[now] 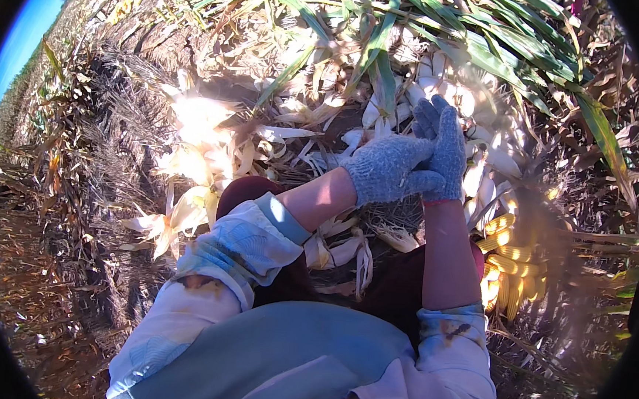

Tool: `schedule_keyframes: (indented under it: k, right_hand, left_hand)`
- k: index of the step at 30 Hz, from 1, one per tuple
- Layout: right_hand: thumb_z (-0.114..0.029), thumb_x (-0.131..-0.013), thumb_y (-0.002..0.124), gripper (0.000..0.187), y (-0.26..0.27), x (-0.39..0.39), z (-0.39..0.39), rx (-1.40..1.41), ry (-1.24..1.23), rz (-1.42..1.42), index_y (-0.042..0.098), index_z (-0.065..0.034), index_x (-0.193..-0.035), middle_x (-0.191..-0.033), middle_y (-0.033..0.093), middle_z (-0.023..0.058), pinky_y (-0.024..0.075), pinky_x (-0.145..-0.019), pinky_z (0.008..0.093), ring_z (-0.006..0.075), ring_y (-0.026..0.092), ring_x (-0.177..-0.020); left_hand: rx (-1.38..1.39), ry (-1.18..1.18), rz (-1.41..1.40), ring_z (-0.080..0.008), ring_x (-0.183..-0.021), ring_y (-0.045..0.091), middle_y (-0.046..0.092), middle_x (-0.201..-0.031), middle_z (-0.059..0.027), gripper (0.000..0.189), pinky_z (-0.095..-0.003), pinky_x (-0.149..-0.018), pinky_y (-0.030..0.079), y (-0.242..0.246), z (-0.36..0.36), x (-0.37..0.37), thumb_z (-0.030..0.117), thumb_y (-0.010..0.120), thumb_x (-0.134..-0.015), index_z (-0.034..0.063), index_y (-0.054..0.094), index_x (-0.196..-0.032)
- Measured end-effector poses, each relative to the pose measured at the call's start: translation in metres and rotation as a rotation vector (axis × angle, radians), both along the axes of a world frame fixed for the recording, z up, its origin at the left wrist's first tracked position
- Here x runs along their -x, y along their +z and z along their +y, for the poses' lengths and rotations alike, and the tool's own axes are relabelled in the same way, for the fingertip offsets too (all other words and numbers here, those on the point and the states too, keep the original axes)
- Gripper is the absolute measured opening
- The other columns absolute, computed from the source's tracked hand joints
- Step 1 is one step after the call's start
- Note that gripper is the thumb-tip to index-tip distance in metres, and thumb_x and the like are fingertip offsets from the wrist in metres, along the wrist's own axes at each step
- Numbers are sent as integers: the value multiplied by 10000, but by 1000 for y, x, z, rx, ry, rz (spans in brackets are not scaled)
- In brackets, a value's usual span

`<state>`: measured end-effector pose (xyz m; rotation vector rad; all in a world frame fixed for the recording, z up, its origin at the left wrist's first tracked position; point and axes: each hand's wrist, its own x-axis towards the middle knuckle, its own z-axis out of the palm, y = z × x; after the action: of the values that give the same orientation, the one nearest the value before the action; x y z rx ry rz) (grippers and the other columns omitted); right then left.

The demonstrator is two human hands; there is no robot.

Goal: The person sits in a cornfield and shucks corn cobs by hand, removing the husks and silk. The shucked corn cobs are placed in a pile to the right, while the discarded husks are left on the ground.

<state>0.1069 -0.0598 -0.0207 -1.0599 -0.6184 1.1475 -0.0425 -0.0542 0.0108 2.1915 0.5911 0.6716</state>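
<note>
Both of my hands wear grey knitted gloves and meet in front of my knees. My left hand [391, 163] reaches across and clasps the lower palm and thumb side of my right hand [444, 144]. My right hand points away from me with its fingers stretched out, and nothing shows in it. Just beyond and to the right of the hands lie maize ears in pale husks [503, 159]. Beside my right knee is a pile of husked yellow maize cobs [514, 269].
Stripped husks [202, 163] lie in a sunlit heap to the left, and more loose husks [343, 251] lie between my legs. Long green maize leaves [491, 50] spread across the far side. Dry stalks and straw [131, 114] cover the ground around.
</note>
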Motion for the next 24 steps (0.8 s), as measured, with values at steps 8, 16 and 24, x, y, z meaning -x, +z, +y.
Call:
schedule_keyframes:
  k: [8, 16, 24]
  right_hand:
    - [-536, -1119, 434, 647, -34, -26, 5, -76, 94, 21, 439, -73, -1569, -1541, 538, 159, 380, -1190, 437, 284, 516, -1419]
    - [-553, -1099, 474, 618, -28, -35, 7, -92, 69, 322, 515, -76, -1491, -1512, 564, 152, 393, -1179, 457, 280, 518, -1412]
    - [-704, -1063, 342, 844, -6, -28, 12, -439, 494, 940, 418, -36, -1573, -1543, 512, 261, 303, -1246, 593, 432, 480, -1437]
  left_hand:
    - [-46, 13, 25, -439, -864, 710, 736, -924, -205, 288, -530, -821, 565, -8, 0, 1, 350, 649, -951, 78, 735, -989]
    - [-97, -331, 413, -400, -960, 732, 766, -995, -179, 308, -507, -878, 575, -3, -5, 13, 366, 648, -916, 112, 786, -1024]
    - [-170, -66, 390, -388, -949, 722, 739, -974, -164, 157, -506, -838, 566, -5, 15, 34, 235, 696, -942, 105, 711, -1029]
